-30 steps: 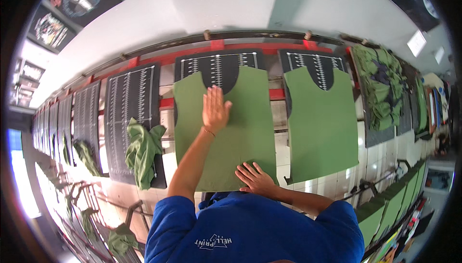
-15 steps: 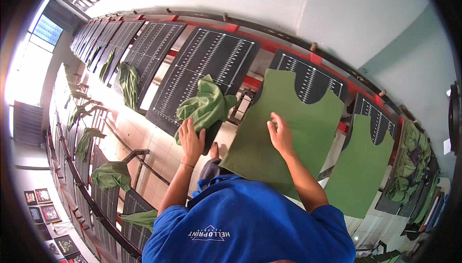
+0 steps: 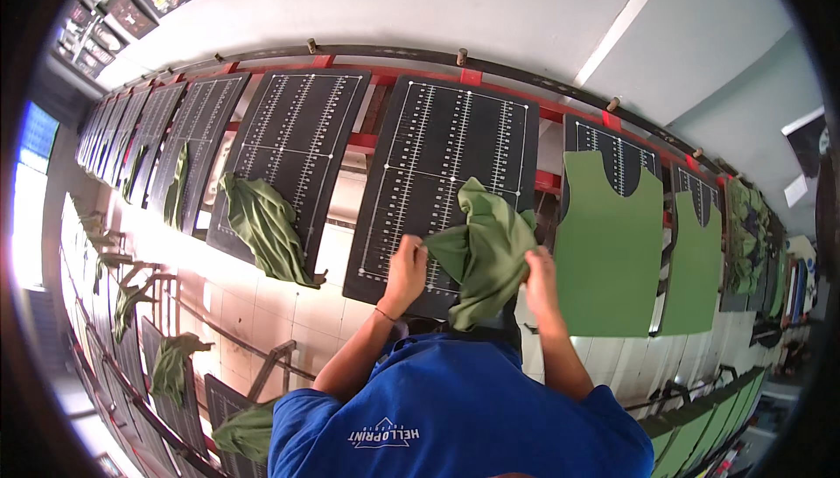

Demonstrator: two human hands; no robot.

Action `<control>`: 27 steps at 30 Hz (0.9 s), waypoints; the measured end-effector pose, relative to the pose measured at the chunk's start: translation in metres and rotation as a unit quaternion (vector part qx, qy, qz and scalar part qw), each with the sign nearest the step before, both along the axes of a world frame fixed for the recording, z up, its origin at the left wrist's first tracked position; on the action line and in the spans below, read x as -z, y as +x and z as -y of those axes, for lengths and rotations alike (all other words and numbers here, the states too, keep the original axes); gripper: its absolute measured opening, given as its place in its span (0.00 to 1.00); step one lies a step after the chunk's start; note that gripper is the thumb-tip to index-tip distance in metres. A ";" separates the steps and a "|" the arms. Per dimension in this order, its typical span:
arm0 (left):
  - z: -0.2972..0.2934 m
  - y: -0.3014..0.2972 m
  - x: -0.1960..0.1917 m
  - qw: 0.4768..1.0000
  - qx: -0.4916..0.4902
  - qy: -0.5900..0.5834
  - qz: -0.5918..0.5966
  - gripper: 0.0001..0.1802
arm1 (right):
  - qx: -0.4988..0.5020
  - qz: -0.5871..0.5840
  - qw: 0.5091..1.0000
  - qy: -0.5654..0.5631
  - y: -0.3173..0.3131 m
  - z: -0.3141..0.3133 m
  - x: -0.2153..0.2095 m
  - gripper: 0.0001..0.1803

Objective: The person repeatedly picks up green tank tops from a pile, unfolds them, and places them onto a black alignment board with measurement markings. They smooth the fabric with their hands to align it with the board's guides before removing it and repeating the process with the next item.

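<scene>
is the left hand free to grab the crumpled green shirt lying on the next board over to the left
Probably not right now: the left hand grips the bunched green shirt together with the right hand; the other shirt lies uncovered.

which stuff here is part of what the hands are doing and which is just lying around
In hand:
- bunched green shirt, gripped by left hand and right hand
- black ruled board beneath it

Lying about:
- crumpled green shirt on the next board to the left
- two boards already dressed in green shirts on the right
- green shirts on the lower racks
</scene>
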State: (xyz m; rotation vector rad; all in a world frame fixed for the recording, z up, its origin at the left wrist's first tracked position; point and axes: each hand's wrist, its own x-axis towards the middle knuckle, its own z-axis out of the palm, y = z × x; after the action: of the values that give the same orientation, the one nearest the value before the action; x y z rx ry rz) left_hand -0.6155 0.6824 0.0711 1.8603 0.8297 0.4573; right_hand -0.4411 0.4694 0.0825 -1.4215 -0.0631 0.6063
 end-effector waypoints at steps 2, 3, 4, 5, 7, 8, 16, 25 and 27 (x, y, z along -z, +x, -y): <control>-0.039 -0.011 -0.021 0.995 -0.036 0.010 0.088 0.03 | 0.034 0.010 0.999 0.025 0.005 0.008 -0.029 0.10; -0.058 -0.017 -0.032 0.990 -0.054 -0.031 0.125 0.02 | 0.037 0.018 0.999 0.025 0.007 0.014 -0.040 0.10; -0.071 -0.020 -0.055 0.986 -0.033 -0.062 0.149 0.03 | 0.056 0.023 0.998 0.029 0.006 0.014 -0.058 0.12; -0.083 -0.025 -0.076 0.981 -0.017 -0.091 0.173 0.03 | 0.064 0.002 0.998 0.013 0.001 0.013 -0.086 0.12; -0.096 -0.031 -0.104 0.957 0.001 -0.172 0.233 0.04 | 0.075 -0.043 0.996 -0.008 -0.009 0.011 -0.140 0.11; -0.095 -0.032 -0.126 0.947 0.002 -0.192 0.259 0.03 | 0.078 -0.033 0.996 0.037 -0.010 0.015 -0.151 0.09; -0.085 -0.010 -0.248 0.911 0.175 -0.119 0.355 0.02 | 0.127 0.466 0.873 -0.068 -0.059 -0.039 -0.246 0.34; -0.073 0.021 -0.350 0.854 0.436 0.156 0.237 0.12 | -0.294 0.432 0.845 0.114 -0.030 -0.134 -0.293 0.37; -0.084 0.022 -0.364 0.822 0.448 0.245 0.252 0.17 | -0.388 0.355 0.850 0.024 -0.014 -0.126 -0.294 0.26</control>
State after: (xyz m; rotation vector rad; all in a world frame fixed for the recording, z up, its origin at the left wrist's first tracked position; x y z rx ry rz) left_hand -0.5930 0.7660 0.4347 2.1853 -0.5980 0.5286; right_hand -0.4546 0.5956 0.3767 -1.4812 -1.2880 0.6791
